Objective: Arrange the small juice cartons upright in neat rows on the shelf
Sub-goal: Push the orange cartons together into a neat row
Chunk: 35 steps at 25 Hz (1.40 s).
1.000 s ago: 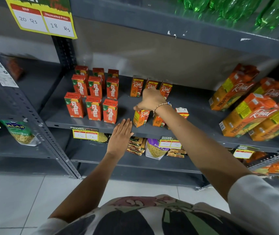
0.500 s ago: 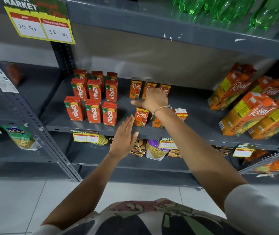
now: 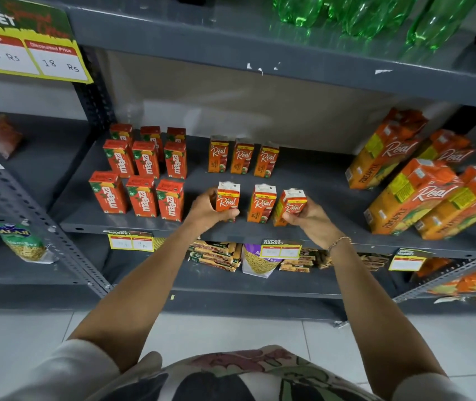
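On the grey shelf (image 3: pixel 303 180) three small orange Real cartons form a front row. My left hand (image 3: pixel 206 211) grips the left front carton (image 3: pixel 228 198), which stands upright. My right hand (image 3: pixel 307 217) holds the right front carton (image 3: pixel 290 205), tilted to the right. The middle front carton (image 3: pixel 261 202) stands free between them. Behind them a back row of three Real cartons (image 3: pixel 242 156) stands upright. To the left, several red Maaza cartons (image 3: pixel 144 169) stand in neat rows.
Large Real pineapple cartons (image 3: pixel 416 192) lean at the right of the same shelf. Green bottles (image 3: pixel 361 13) sit on the shelf above. Snack packets (image 3: pixel 216 254) lie on the shelf below, behind price tags (image 3: pixel 281 250). A slotted upright post (image 3: pixel 42 224) stands at the left.
My left hand rose from the shelf edge and took hold of the left front carton. My right hand pulled back from the back row onto the right front carton, which had lain flat.
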Motion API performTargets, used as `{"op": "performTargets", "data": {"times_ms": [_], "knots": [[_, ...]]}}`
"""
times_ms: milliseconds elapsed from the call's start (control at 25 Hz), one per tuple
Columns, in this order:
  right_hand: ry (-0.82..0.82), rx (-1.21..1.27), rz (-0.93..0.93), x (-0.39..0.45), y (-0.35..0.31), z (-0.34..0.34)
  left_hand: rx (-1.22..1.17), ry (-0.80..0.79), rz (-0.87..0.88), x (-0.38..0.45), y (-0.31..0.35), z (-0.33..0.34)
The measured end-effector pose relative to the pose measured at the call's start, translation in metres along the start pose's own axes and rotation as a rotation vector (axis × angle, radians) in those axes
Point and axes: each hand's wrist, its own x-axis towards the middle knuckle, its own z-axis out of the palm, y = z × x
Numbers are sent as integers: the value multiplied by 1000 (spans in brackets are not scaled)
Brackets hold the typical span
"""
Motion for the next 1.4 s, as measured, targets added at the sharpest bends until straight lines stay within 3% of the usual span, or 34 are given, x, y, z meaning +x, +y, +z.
{"op": "performTargets", "data": {"times_ms": [280, 720, 1400], "knots": [[31, -89, 3, 29, -3, 34, -27, -176, 3, 18, 5, 12], [-50, -38, -68, 24, 1, 47, -74, -144, 0, 4, 6, 4], [-48, -20, -49, 6, 6, 53, -100, -174, 32, -23, 2, 5]]}}
